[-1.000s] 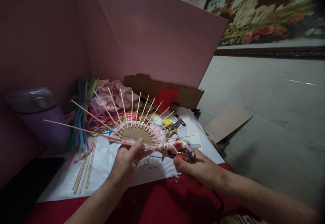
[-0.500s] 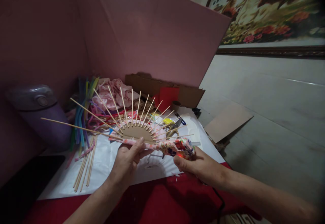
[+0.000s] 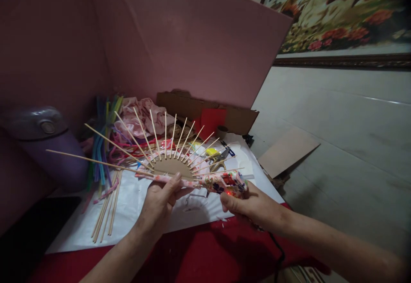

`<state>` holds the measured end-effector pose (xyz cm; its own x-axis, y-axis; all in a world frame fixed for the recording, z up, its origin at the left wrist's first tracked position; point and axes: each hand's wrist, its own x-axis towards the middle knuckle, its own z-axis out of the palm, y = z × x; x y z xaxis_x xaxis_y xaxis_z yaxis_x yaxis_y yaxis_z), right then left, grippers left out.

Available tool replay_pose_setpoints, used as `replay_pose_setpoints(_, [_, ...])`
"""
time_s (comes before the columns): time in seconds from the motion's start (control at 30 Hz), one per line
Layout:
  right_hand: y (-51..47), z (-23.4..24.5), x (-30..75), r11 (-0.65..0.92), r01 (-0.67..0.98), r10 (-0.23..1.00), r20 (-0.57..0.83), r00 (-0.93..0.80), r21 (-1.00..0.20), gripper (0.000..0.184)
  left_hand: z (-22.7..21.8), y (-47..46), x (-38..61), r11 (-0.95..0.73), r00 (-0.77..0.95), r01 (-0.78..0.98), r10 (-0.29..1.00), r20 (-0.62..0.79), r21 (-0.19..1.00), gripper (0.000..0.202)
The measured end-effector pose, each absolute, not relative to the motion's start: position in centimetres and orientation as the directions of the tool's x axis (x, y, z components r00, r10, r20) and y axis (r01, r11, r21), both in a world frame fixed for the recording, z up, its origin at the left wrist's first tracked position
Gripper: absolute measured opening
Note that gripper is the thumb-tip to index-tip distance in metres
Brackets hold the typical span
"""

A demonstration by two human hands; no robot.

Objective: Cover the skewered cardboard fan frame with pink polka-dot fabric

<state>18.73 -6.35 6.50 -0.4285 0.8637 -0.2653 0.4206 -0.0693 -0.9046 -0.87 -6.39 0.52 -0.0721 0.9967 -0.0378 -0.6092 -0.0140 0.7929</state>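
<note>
My left hand [image 3: 163, 199] is closed on the lower edge of a cardboard half-disc [image 3: 170, 167], with the thumb on its front. Thin wooden sticks fan out from the curved rim of the half-disc, and pink patterned fabric lines its back and straight edge. In my right hand [image 3: 240, 199] is a flower-patterned glue gun [image 3: 221, 182] with a small red light lit. Its front end lies at the right end of the fabric edge; whether the tip touches is hidden. A black cord [image 3: 281, 251] hangs below the right hand.
Loose wooden sticks [image 3: 105, 210] lie on the white sheet [image 3: 131, 206] at left. Behind are colourful pipe cleaners [image 3: 102, 146], crumpled pink fabric [image 3: 141, 114], scissors [image 3: 218, 163] and a red card [image 3: 213, 120]. A purple bottle [image 3: 54, 154] stands far left; a cardboard strip [image 3: 240, 122] leans at the back.
The half-disc with its sticks has shifted slightly left in view. The glue gun has tilted a little, and the pale stick end behind it no longer shows clearly. Both grips stay the same.
</note>
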Motion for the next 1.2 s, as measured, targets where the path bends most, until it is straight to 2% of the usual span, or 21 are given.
replay_pose_setpoints(0.2, [-6.4, 6.7, 18.9, -0.112, 0.346, 0.844, -0.273, -0.462, -0.931, 0.049, 0.4, -6.3, -0.8, -0.021, -0.09, -0.631, 0.995, -0.046, 0.776, 0.017])
replay_pose_setpoints(0.37, [-6.4, 6.8, 19.1, -0.129, 0.404, 0.829, -0.322, -0.458, -0.905, 0.041, 0.3, -6.3, -0.9, -0.016, -0.069, -0.609, 0.997, -0.033, 0.793, 0.018])
replay_pose_setpoints(0.6, [-6.5, 7.5, 18.6, 0.077, 0.369, 0.835, -0.143, -0.532, -0.926, 0.034, 0.3, -6.4, -0.9, -0.021, -0.066, -0.607, 0.998, -0.024, 0.794, 0.017])
replay_pose_setpoints(0.9, [-6.1, 7.6, 18.8, -0.017, 0.397, 0.834, -0.232, -0.5, -0.918, 0.033, 0.4, -6.5, -0.9, -0.029, -0.07, -0.591, 0.997, -0.015, 0.806, 0.018])
replay_pose_setpoints(1.2, [-5.9, 7.8, 18.7, -0.001, 0.409, 0.817, -0.237, -0.526, -0.913, 0.029, 0.2, -6.4, -0.9, -0.02, -0.048, -0.588, 0.999, -0.01, 0.809, 0.019])
